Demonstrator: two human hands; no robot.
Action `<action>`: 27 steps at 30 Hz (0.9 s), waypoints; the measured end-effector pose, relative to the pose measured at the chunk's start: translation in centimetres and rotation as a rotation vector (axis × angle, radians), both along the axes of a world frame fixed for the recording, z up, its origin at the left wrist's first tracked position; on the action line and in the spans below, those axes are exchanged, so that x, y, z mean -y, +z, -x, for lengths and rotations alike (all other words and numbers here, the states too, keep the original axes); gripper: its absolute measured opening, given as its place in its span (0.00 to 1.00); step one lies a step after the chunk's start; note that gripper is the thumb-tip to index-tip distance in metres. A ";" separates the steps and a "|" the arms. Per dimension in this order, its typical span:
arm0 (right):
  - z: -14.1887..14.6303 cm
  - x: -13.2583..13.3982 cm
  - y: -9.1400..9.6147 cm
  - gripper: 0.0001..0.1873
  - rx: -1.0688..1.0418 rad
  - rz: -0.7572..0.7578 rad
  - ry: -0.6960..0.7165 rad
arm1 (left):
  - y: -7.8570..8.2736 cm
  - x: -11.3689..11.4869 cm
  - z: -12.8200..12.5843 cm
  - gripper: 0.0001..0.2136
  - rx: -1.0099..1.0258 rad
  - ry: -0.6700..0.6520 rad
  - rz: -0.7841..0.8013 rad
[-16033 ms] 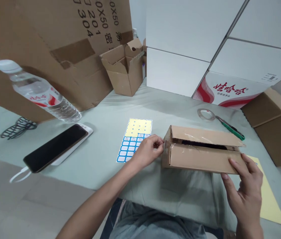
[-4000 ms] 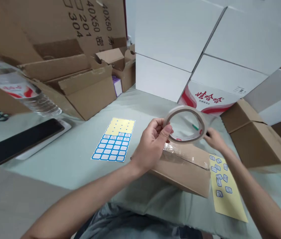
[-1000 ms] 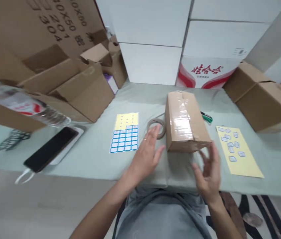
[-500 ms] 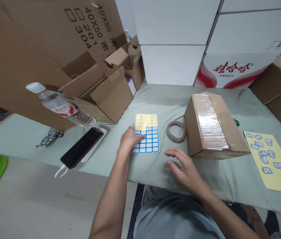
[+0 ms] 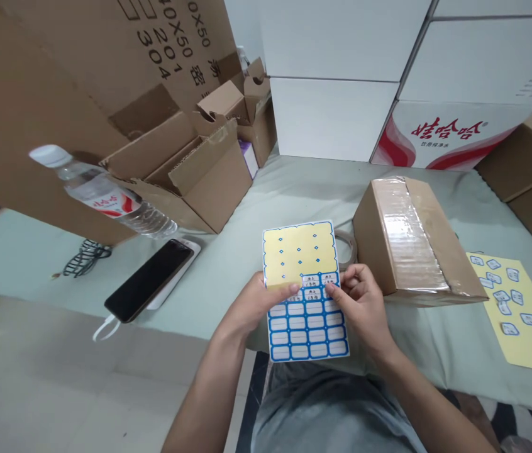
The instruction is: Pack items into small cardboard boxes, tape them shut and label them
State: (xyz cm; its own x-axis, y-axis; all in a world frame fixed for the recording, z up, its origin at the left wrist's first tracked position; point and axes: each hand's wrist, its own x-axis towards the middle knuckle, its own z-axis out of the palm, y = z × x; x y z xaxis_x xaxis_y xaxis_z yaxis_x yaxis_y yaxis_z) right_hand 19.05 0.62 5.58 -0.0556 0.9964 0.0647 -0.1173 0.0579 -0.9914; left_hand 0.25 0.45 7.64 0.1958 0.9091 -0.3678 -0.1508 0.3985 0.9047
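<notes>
Sitting on the counter (image 5: 294,189), a taped carton (image 5: 412,239) anchors the scene; just left of it, nearer the person, the label sheet (image 5: 304,296) is held off the surface, long axis pointing away from them, yellow backing bare above, blue-bordered labels below. The left hand (image 5: 247,305) pinches its left edge; the right hand (image 5: 363,302), carton-side, nips a label in the uppermost row.

Bare forearms, no sleeves visible; grey garment on lap (fabric creased).
</notes>
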 end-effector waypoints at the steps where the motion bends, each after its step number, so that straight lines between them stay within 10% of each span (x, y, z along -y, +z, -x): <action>1: -0.2 0.4 0.1 0.16 -0.007 0.000 -0.002 | 0.1 0.0 -0.2 0.27 0.011 0.003 -0.007; 7: -1.4 1.2 0.2 0.04 0.299 -0.253 -0.048 | -0.4 0.4 -1.9 0.27 0.070 0.026 -0.035; 14: -1.6 2.4 0.9 0.16 0.754 -0.735 -0.151 | -0.4 0.6 -3.0 0.25 0.114 0.026 -0.059; 27: -1.4 2.4 1.8 0.05 0.595 -0.642 -0.084 | 0.4 1.2 -3.5 0.21 -0.019 -0.019 -0.111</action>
State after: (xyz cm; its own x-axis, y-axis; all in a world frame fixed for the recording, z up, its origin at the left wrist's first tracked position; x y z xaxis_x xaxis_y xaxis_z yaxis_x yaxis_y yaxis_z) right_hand 20.47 -1.83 7.42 -0.1869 0.7797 0.5976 0.4385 0.6106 -0.6594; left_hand 3.75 -0.70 8.03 0.2072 0.9408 -0.2683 -0.1270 0.2978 0.9461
